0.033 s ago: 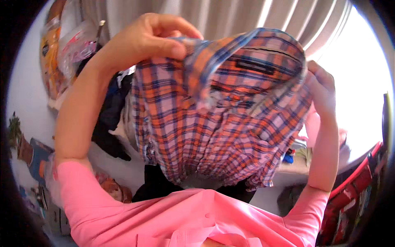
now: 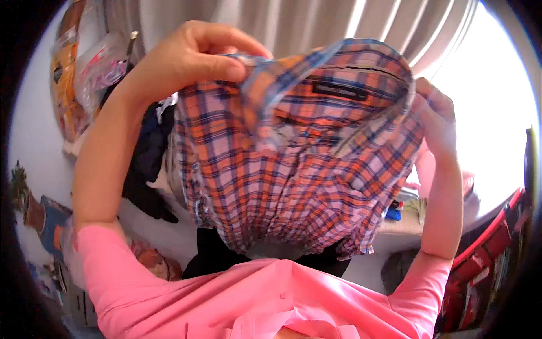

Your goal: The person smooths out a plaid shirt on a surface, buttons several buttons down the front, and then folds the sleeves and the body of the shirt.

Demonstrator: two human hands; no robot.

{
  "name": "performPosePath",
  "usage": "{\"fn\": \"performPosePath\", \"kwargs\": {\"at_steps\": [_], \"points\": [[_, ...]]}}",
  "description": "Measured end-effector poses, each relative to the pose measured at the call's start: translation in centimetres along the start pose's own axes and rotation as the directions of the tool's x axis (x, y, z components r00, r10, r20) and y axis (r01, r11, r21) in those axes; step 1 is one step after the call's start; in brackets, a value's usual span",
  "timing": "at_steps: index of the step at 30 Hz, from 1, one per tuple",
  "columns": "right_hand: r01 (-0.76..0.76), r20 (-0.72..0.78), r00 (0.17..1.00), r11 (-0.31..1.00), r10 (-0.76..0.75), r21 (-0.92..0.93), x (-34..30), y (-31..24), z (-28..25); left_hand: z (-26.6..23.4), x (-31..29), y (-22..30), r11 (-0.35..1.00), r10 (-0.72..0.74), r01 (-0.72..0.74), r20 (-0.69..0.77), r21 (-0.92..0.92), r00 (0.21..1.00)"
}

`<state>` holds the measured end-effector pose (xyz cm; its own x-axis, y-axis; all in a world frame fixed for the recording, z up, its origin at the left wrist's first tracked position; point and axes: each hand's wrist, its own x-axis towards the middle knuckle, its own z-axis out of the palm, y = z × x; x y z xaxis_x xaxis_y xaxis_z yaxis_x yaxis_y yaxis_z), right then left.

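Observation:
A plaid shirt (image 2: 248, 186) in orange, blue and pale pink hangs in front of me, held up by its shoulders. Its collar (image 2: 372, 62) stands open at the top, with a dark label inside the neck. My left hand (image 2: 209, 53) pinches the cloth at the left shoulder, thumb in front and fingers behind. At the other shoulder, my right hand (image 2: 435, 110) is closed on the fabric; its fingertips are partly hidden by the shirt. Below, the front narrows away from me toward the hem.
Grey curtains (image 2: 237, 17) hang behind the shirt, with a bright window (image 2: 497, 96) at right. Dark clothing (image 2: 147, 158) lies at left, near plastic bags (image 2: 96, 73) on the wall. Folded cloth (image 2: 415, 209) rests on a ledge at right, beside a red case (image 2: 485, 260).
Both hands and the shirt have shifted slightly left in the picture, as has the background. The grip on both shoulders is the same.

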<state>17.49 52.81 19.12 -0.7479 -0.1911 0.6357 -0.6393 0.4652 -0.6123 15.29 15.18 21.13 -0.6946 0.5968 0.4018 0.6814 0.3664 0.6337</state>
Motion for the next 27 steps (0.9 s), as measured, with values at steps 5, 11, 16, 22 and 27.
{"fn": "performPosePath", "kwargs": {"at_steps": [5,11,16,22,27], "points": [[0.038,0.034,0.999,0.994,-0.042,0.107,-0.6,0.5,-0.7,0.2,2.0,-1.2,0.984,0.094,-0.100,-0.049,-0.145,0.994],[0.242,0.140,0.961,0.970,-0.239,-0.003,-0.3,-0.3,-0.7,0.3,3.0,-2.9,0.971,0.088,-0.123,-0.170,-0.206,0.982],[0.181,0.088,0.980,0.983,-0.177,-0.043,-0.6,-1.4,-0.8,0.8,3.0,-2.0,0.969,0.119,-0.166,-0.243,-0.182,0.963],[0.209,0.103,0.975,0.973,-0.199,-0.097,-1.2,-2.4,-0.5,2.4,3.9,-1.7,0.989,0.085,-0.120,-0.326,-0.089,0.942],[0.117,0.062,0.991,0.992,-0.120,0.043,-0.8,-3.1,-0.3,2.2,4.1,-3.0,0.978,0.068,-0.128,-0.331,-0.163,0.941]]}}
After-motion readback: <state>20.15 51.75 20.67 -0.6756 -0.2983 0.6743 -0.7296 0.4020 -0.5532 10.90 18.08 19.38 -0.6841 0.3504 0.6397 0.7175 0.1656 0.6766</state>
